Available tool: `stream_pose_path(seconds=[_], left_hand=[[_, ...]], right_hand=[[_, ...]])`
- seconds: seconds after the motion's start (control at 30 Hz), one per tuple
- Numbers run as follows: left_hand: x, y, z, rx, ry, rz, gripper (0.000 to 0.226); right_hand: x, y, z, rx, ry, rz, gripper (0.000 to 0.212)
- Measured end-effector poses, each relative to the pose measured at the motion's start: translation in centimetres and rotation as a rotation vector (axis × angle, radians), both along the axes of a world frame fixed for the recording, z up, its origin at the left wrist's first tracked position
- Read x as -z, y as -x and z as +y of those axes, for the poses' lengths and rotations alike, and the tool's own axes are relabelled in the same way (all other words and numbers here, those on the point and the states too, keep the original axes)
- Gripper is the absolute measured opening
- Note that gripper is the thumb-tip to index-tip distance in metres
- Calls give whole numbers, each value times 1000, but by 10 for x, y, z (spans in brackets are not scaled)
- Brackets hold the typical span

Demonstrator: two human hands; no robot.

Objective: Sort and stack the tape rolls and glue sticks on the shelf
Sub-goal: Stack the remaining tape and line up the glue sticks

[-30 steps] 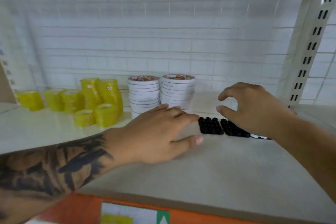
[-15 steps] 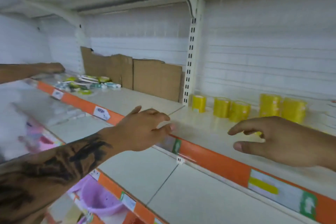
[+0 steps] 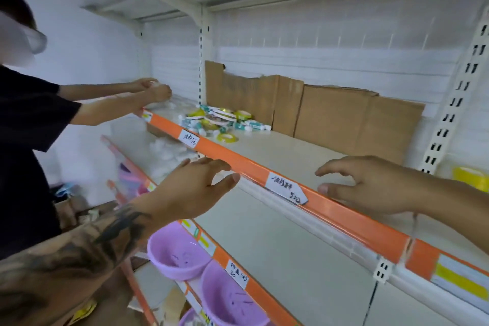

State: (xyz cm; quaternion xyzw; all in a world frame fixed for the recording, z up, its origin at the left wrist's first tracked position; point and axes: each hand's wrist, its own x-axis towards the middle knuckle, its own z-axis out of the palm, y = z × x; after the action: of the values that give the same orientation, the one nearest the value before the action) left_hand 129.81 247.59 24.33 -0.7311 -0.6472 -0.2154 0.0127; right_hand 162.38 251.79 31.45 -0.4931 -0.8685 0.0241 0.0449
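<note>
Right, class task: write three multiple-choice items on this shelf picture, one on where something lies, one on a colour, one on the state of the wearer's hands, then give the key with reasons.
1. Where does the loose pile of tape rolls and glue sticks lie?
A. in a purple basin
B. on the orange-edged shelf, before the cardboard
C. on the floor

2. What colour are the basins on the lower shelf?
A. purple
B. green
C. red

3. How are the left hand and right hand?
A. both gripping tape
B. one holding a glue stick
C. both open, holding nothing

Key: B, the pile sits left on that shelf; A, both basins are purple; C, fingers spread, nothing held.
</note>
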Motion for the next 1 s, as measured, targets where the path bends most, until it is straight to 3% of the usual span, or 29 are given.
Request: stream_pose_path(seconds=[0.1, 0.23, 0.4, 0.53, 0.73, 1.0], left_hand=[[3, 34, 16, -31, 2, 21, 56], [-7, 81, 57, -88, -50, 5, 82], [-31, 117, 127, -175, -58, -18, 50], [-37, 133, 184, -206, -2, -59, 63], [-36, 152, 232, -169, 59, -38, 82], [-32, 174, 251, -3, -1, -30, 77]], right_hand=[[-1, 53, 38, -53, -2, -1, 57], [-5, 116, 83, -136, -19, -7, 52], [-8, 182, 144, -176, -36, 10, 48], [1, 227, 196, -145, -65, 64, 50], [24, 257, 234, -66, -39, 89, 51], [33, 270, 227, 6, -52, 181, 34]])
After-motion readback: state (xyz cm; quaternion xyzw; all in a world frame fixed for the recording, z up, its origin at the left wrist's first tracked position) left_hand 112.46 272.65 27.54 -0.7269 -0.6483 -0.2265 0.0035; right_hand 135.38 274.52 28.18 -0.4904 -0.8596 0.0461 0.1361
